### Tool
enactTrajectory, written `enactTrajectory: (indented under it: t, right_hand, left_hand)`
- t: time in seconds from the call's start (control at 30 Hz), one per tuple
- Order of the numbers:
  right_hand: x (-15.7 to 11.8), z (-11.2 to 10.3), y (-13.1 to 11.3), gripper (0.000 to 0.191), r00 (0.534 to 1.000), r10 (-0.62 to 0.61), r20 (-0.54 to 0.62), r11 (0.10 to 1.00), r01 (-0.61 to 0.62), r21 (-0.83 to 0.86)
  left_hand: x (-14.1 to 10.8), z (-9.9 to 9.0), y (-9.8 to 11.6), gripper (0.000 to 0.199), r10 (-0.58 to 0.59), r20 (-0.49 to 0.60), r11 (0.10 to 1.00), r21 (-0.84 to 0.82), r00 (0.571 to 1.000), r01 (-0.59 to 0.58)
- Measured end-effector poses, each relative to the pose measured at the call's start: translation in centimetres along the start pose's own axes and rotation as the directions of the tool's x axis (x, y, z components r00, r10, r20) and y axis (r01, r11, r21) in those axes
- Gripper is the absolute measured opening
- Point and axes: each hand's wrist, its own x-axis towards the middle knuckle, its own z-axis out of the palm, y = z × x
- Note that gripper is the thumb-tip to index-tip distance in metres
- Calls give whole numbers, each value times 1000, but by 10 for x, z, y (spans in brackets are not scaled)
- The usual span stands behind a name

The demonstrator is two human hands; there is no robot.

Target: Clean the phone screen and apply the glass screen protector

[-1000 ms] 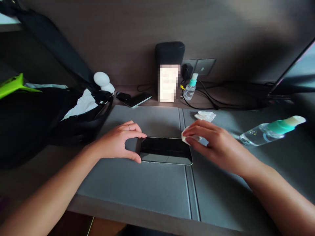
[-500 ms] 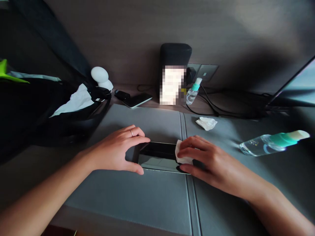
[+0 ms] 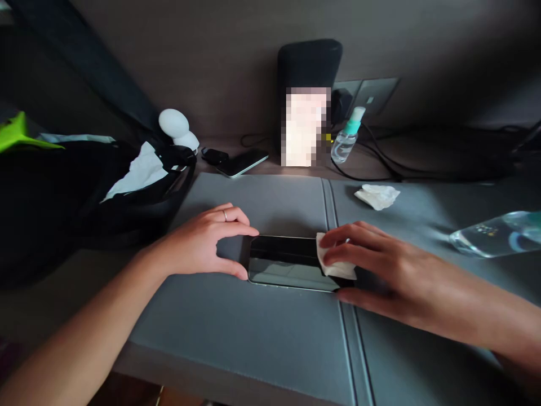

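Note:
A dark, glossy phone (image 3: 287, 268) lies flat on a grey desk mat (image 3: 236, 338). My left hand (image 3: 211, 239) frames the phone's left end, index finger and thumb spread at its two left corners. A folded white tissue (image 3: 327, 259) covers the phone's right end. The fingers of my right hand (image 3: 376, 262) press on this tissue, and its thumb is at the phone's near right corner. Part of the phone's right end is hidden by tissue and fingers.
Crumpled tissue (image 3: 378, 196) and a clear bottle (image 3: 486, 235) lie at the right. Behind stand a small spray bottle (image 3: 345, 141), cables and a dark upright object (image 3: 308, 65). Another phone (image 3: 244, 162) is at the back, a white rounded object (image 3: 174, 124) further left, beside a black bag (image 3: 51, 197).
The camera view has shifted, so the far-right bottle is now partly cut off. My right hand and the tissue remain at the phone's right end, and my left hand remains at its left end.

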Motion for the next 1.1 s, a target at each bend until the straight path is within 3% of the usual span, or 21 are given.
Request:
enactTrajectory:
  t: [0.2, 0.37, 0.6, 0.7, 0.9, 1.1]
  right_hand:
    - [0, 3, 8, 21, 1000, -22, -11, 999, 22, 26]
    - [-1, 3, 8, 30, 1000, -11, -17, 999, 11, 35]
    - [-3, 1, 7, 36, 999, -16, -32, 999, 17, 36]
    - [-5, 0, 7, 39, 999, -18, -26, 1000, 18, 14]
    - [-4, -4, 3, 28, 1000, -3, 8, 1000, 3, 21]
    - [-3, -4, 0, 25, 1000, 0, 9, 1000, 0, -2]
  left_hand:
    - [2, 4, -3, 54, 90, -52, 996, -1, 995, -90]
    - [0, 4, 0, 51, 89, -51, 996, 19, 995, -88]
    - [0, 6, 16, 79, -6, 27, 997, 83, 1000, 4]
    - [1, 8, 19, 73, -29, 46, 995, 100, 999, 24]
    - [2, 8, 18, 66, 8, 6, 984, 178, 1000, -9]
    - [1, 8, 18, 63, 1, 18, 989, 151, 1000, -4]
